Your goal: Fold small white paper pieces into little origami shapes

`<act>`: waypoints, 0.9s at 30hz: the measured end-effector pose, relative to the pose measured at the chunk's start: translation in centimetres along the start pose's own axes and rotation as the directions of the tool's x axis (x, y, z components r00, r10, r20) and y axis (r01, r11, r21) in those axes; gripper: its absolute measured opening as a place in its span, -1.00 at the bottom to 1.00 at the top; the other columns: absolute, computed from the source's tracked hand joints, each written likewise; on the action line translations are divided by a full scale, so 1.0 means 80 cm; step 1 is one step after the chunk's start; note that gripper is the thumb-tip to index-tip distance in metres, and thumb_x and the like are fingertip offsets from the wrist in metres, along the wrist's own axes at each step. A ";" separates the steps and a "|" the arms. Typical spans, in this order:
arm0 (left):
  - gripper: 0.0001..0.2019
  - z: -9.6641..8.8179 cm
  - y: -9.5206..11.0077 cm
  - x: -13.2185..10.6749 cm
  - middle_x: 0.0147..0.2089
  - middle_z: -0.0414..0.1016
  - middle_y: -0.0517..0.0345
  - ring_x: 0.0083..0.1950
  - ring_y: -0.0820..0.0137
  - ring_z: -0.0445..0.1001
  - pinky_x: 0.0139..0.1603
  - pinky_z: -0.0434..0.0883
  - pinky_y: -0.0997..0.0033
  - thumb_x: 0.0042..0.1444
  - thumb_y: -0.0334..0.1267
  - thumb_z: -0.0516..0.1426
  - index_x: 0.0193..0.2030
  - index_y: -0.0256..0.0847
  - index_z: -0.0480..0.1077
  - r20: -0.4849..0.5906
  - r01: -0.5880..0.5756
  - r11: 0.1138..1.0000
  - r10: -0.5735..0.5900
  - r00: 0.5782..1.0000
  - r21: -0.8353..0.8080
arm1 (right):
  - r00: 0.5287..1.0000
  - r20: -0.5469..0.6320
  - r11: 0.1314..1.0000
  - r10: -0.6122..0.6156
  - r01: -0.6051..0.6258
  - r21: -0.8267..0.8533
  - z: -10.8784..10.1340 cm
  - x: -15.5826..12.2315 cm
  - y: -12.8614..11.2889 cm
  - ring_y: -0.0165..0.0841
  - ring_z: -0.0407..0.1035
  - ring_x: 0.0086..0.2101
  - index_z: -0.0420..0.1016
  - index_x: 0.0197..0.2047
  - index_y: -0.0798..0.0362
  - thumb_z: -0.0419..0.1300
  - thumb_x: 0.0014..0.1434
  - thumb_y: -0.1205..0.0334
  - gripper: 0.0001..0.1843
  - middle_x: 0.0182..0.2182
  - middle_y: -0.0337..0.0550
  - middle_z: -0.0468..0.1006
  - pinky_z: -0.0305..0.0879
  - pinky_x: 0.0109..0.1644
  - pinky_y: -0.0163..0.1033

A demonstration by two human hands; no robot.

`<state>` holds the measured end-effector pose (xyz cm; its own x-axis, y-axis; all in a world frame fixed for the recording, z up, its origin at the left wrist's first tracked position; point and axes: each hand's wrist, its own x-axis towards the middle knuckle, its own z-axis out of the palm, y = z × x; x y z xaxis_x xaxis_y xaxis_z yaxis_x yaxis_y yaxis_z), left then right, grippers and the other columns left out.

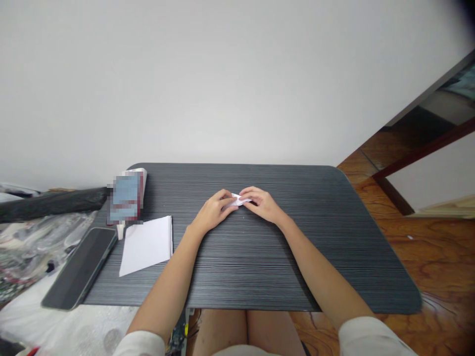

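Observation:
A small folded piece of white paper (240, 200) lies near the middle of the dark striped table (315, 237). My left hand (214, 211) presses on its left end with curled fingers. My right hand (261, 202) pinches its right end. Both hands meet over the paper, so most of it is hidden. The two hands rest on the tabletop.
A stack of white paper sheets (147, 244) lies at the table's left. A phone (80, 267) hangs over the left edge. A blurred box (126, 197) stands at the back left. Wooden floor (426, 247) lies to the right, a white wall behind.

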<state>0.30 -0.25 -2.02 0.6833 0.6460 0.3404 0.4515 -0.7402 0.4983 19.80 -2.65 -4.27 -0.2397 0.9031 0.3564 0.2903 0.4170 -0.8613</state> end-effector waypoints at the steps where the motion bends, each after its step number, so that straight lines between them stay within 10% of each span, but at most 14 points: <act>1: -0.72 0.000 -0.001 0.000 -0.16 0.33 0.04 -0.18 0.40 0.36 -0.13 0.34 0.36 0.14 -0.19 -0.03 -0.10 -0.21 0.39 0.008 -0.001 1.000 0.001 1.000 -0.012 | 1.000 0.012 0.998 -0.011 0.011 -0.057 -0.001 0.000 -0.002 -0.38 0.34 -0.21 0.48 -0.29 0.02 0.11 0.04 0.34 -0.84 -0.21 -0.11 0.39 0.30 -0.10 -0.20; 17: -0.74 0.005 -0.012 -0.001 -0.14 0.30 0.00 -0.11 0.35 0.33 -0.07 0.33 0.31 0.11 -0.30 -0.01 -0.07 -0.24 0.35 -0.033 0.030 0.998 -0.031 0.999 -0.047 | 0.997 0.064 0.976 -0.053 0.065 -0.210 -0.002 0.002 -0.014 -0.36 0.31 -0.16 0.46 -0.29 0.04 0.09 0.05 0.37 -0.84 -0.19 -0.10 0.38 0.23 -0.04 -0.18; 27: -0.65 -0.001 -0.003 0.003 -0.05 0.35 -0.01 -0.16 0.36 0.35 -0.20 0.36 0.37 0.05 -0.13 0.06 -0.04 -0.23 0.35 -0.005 0.086 0.978 -0.089 0.996 -0.191 | 1.000 -0.019 0.988 0.021 -0.018 0.155 0.004 0.004 -0.010 -0.34 0.32 -0.18 0.45 -0.28 0.03 0.16 0.02 0.29 -0.85 -0.21 -0.09 0.39 0.31 -0.12 -0.20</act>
<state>0.34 0.05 -2.02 0.6373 0.7101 0.2992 0.3908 -0.6325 0.6688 19.19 -2.76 -3.57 -0.2156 0.9135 0.3449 0.1472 0.3796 -0.9134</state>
